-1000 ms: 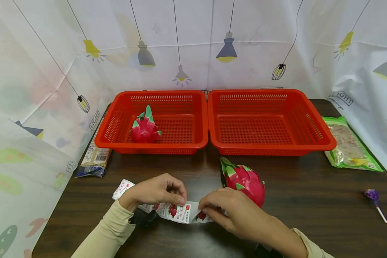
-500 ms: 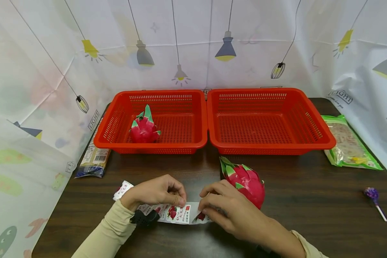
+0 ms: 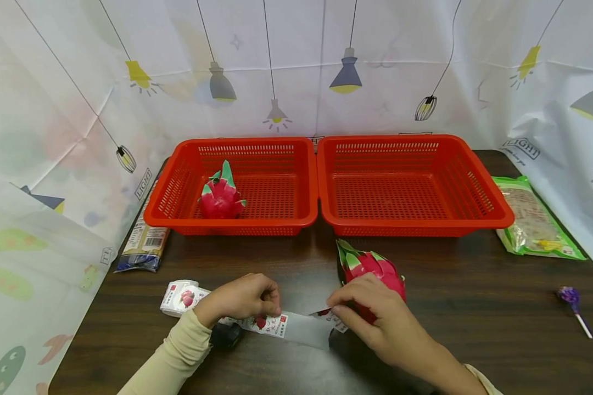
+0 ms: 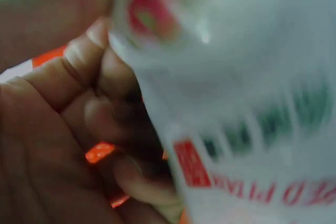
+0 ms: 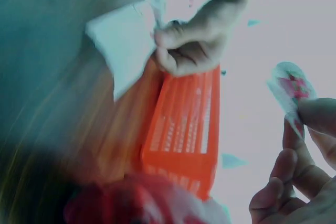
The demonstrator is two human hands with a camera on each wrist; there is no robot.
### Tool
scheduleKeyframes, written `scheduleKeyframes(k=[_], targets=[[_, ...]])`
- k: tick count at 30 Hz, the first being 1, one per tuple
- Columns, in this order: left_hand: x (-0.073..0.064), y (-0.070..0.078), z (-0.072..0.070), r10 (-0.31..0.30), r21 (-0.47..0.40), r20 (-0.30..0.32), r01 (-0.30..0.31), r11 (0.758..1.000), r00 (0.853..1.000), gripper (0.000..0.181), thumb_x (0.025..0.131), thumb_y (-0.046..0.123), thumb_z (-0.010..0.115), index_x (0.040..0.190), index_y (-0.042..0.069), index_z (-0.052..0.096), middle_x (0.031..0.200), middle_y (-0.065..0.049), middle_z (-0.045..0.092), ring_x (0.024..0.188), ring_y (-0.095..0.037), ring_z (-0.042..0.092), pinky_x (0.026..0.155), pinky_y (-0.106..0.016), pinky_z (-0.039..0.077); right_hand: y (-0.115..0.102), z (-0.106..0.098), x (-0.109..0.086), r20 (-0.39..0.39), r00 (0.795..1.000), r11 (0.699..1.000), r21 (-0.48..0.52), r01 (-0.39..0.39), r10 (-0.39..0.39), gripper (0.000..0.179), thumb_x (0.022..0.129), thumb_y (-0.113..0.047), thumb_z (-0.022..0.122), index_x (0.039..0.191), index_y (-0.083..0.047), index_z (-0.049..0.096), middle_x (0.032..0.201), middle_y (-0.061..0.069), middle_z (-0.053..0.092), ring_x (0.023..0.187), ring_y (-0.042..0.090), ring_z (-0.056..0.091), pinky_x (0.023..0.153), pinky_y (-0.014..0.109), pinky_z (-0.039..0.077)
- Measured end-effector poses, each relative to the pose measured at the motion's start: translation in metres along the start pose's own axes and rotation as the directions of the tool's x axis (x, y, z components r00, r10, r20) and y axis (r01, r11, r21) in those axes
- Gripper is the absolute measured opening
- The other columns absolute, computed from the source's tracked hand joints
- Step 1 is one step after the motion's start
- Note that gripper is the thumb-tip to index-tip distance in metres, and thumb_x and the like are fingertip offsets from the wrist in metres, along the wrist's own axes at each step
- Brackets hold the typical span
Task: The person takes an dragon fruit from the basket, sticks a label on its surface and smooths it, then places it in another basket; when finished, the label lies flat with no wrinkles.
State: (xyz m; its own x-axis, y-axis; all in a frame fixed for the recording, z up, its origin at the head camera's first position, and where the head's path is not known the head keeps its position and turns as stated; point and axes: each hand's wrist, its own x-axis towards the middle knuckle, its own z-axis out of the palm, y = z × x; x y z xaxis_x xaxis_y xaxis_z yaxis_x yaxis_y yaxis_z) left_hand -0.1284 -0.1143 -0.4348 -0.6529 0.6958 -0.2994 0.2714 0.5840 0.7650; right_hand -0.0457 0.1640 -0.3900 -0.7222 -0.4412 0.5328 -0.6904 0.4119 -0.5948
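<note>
My left hand (image 3: 247, 299) pinches a strip of printed labels (image 3: 272, 326) by its edge. The strip runs back under the wrist to a loose roll (image 3: 177, 300), and its bare backing (image 3: 306, 330) sticks out to the right. In the left wrist view the strip (image 4: 247, 98) is blurred. Between thumb and forefinger, my right hand (image 3: 387, 323) holds a peeled sticker (image 3: 339, 321), apart from the backing; the right wrist view shows this sticker (image 5: 292, 85) curled. Just beyond that hand lies a dragon fruit (image 3: 378, 269), partly covered by it.
Two red baskets stand side by side at the back; the left basket (image 3: 232, 224) holds another dragon fruit (image 3: 221, 200), beside the right basket (image 3: 415, 224). A packet (image 3: 145, 244) lies at left, a green-edged bag (image 3: 536, 222) and a lollipop (image 3: 570, 299) at right.
The right hand has moved right and lifted the sticker off, baring the backing strip's end. The left hand has shifted slightly, and more of the roll shows at left.
</note>
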Motion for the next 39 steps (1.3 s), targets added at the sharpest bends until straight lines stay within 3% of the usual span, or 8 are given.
scheduleKeyframes(k=[6,17,21,24,29,31,34,39], targets=[[0.002,-0.001,0.006,-0.009,0.181,-0.094,0.026,0.983,0.996,0.022,0.091,0.013,0.074,0.072,0.016,0.063,0.064,0.007,0.059,0.056,-0.005,0.055,0.059,-0.023,0.044,0.007,-0.024,-0.011,-0.124,0.958,0.965,0.071,-0.251,0.258,0.029,0.087,0.003,0.075,0.101,-0.021,0.07,0.09,-0.007,0.068,0.077,0.004,0.055,0.06,0.022,0.045],[-0.002,0.007,0.015,0.071,0.454,-0.232,0.044,0.89,0.97,0.019,0.086,0.014,0.076,0.079,0.017,0.059,0.078,0.005,0.056,0.077,-0.015,0.055,0.064,-0.03,0.044,0.037,-0.059,-0.027,-0.159,0.734,0.746,0.26,-0.614,0.66,0.012,0.1,-0.016,0.065,0.108,-0.007,0.065,0.083,-0.008,0.066,0.074,0.011,0.058,0.063,0.028,0.048],[0.004,0.023,0.017,0.128,0.47,-0.278,0.018,0.883,0.952,0.013,0.09,0.016,0.072,0.087,0.017,0.06,0.084,0.003,0.058,0.082,-0.017,0.055,0.069,-0.032,0.045,0.047,-0.059,-0.03,-0.147,0.688,0.696,0.291,-0.657,0.711,0.015,0.1,-0.021,0.065,0.108,-0.009,0.064,0.081,-0.01,0.064,0.076,0.01,0.056,0.064,0.029,0.046],[0.012,0.043,0.02,0.212,0.425,-0.351,-0.047,0.904,0.912,0.007,0.095,0.021,0.069,0.094,0.018,0.063,0.091,0.002,0.06,0.087,-0.015,0.052,0.074,-0.03,0.045,0.051,-0.058,-0.032,-0.143,0.675,0.682,0.298,-0.668,0.724,0.016,0.1,-0.022,0.066,0.109,-0.009,0.063,0.08,-0.011,0.064,0.078,0.009,0.056,0.067,0.029,0.044],[0.035,0.082,0.03,0.4,0.366,-0.465,-0.239,0.899,0.79,0.009,0.098,0.025,0.067,0.103,0.017,0.068,0.104,0.0,0.063,0.096,-0.017,0.051,0.084,-0.031,0.045,0.054,-0.053,-0.036,-0.135,0.677,0.682,0.284,-0.673,0.724,0.02,0.1,-0.023,0.066,0.112,-0.007,0.062,0.079,-0.012,0.066,0.076,0.009,0.057,0.067,0.026,0.046],[0.045,0.094,0.036,0.43,0.354,-0.494,-0.277,0.893,0.755,0.012,0.098,0.027,0.065,0.104,0.017,0.069,0.109,-0.001,0.062,0.1,-0.019,0.051,0.086,-0.032,0.044,0.055,-0.051,-0.036,-0.139,0.683,0.69,0.277,-0.669,0.717,0.021,0.1,-0.023,0.066,0.112,-0.006,0.062,0.079,-0.011,0.067,0.075,0.009,0.058,0.065,0.026,0.047],[0.063,0.108,0.045,0.361,0.262,-0.538,-0.256,0.931,0.762,0.016,0.098,0.03,0.064,0.106,0.018,0.069,0.114,-0.003,0.061,0.104,-0.02,0.049,0.086,-0.032,0.042,0.057,-0.048,-0.035,-0.151,0.691,0.703,0.256,-0.663,0.707,0.021,0.1,-0.022,0.066,0.113,-0.005,0.062,0.08,-0.011,0.067,0.074,0.009,0.059,0.064,0.025,0.049],[0.091,0.12,0.056,0.108,-0.017,-0.558,-0.141,0.99,0.823,0.025,0.095,0.04,0.064,0.109,0.02,0.067,0.118,-0.005,0.059,0.108,-0.019,0.045,0.088,-0.034,0.036,0.057,-0.044,-0.036,-0.18,0.708,0.73,0.218,-0.648,0.682,0.019,0.099,-0.02,0.066,0.111,-0.006,0.063,0.081,-0.01,0.066,0.072,0.009,0.059,0.062,0.024,0.05]])
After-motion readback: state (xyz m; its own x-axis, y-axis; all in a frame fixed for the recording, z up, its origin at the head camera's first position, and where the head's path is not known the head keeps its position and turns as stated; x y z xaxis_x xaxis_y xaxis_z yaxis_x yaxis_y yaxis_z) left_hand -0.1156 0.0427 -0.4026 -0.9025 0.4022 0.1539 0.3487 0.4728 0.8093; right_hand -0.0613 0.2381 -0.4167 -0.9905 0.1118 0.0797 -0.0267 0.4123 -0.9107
